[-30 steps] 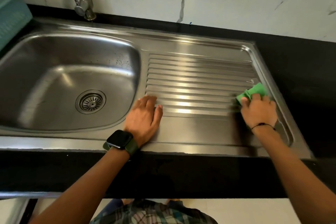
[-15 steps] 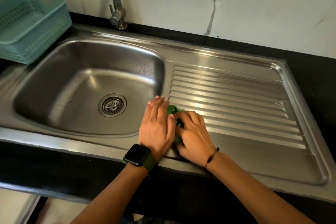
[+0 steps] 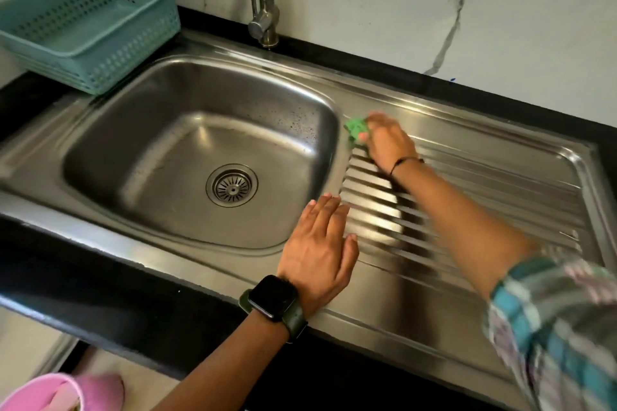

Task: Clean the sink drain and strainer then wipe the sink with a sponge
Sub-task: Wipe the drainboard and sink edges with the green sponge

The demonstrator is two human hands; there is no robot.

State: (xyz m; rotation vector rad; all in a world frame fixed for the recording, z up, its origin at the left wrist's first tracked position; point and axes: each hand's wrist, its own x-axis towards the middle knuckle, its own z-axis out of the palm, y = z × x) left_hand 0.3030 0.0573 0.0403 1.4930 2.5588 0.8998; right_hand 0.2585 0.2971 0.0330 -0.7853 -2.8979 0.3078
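Fingers of my right hand (image 3: 389,140) curl over the green sponge (image 3: 356,129), pressing it onto the steel at the far corner of the drainboard (image 3: 467,197), just beside the sink (image 3: 187,130) basin's rim; the sponge pokes out past my fingertips toward the basin. My left hand (image 3: 320,250) lies flat, fingers straight and nearly together, on the near edge between basin and ridges. Down in the basin sits the strainer (image 3: 232,186). A teal basket (image 3: 90,23) stands at the far left, the faucet (image 3: 265,7) behind.

Basket (image 3: 90,27) left behind the sink (image 3: 200,157) (strainer (image 3: 232,185) in it), tap (image 3: 265,10) behind.
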